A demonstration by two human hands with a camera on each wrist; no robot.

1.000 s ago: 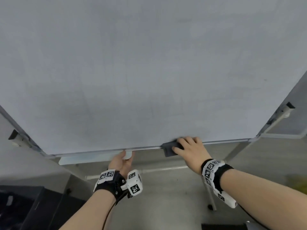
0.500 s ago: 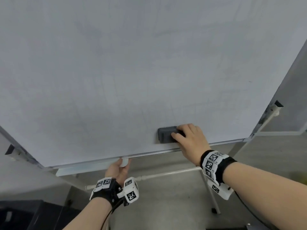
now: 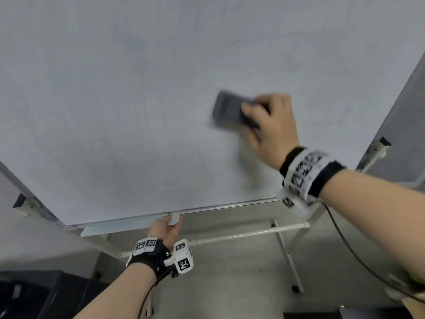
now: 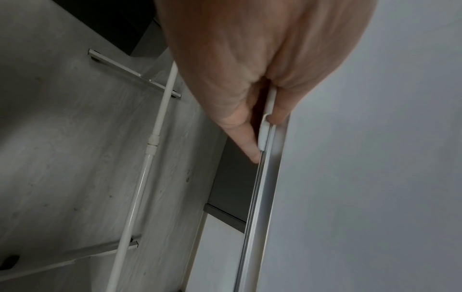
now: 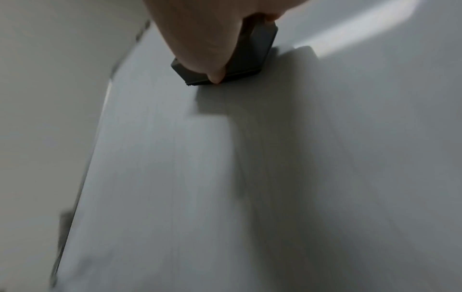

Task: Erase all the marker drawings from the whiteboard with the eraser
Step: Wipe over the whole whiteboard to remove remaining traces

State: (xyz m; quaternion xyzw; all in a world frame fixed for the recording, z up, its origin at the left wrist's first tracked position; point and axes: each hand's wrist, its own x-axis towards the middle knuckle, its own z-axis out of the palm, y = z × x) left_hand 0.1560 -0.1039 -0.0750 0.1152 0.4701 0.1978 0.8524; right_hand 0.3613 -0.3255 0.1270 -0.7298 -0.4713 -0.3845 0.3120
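Since the earlier frames the right hand (image 3: pixel 272 125) has carried the dark grey eraser (image 3: pixel 230 110) up from the bottom rail to the right-centre of the whiteboard (image 3: pixel 138 100), where it lies flat against the surface, motion-blurred. Thumb and fingers curl round its long sides, pinching it. The left hand (image 3: pixel 165 230) is low at the board's bottom edge, thumb and forefinger pinching a small white clip (image 4: pixel 266 126) on the aluminium rail (image 4: pixel 260 187). Only faint grey smears show on the board
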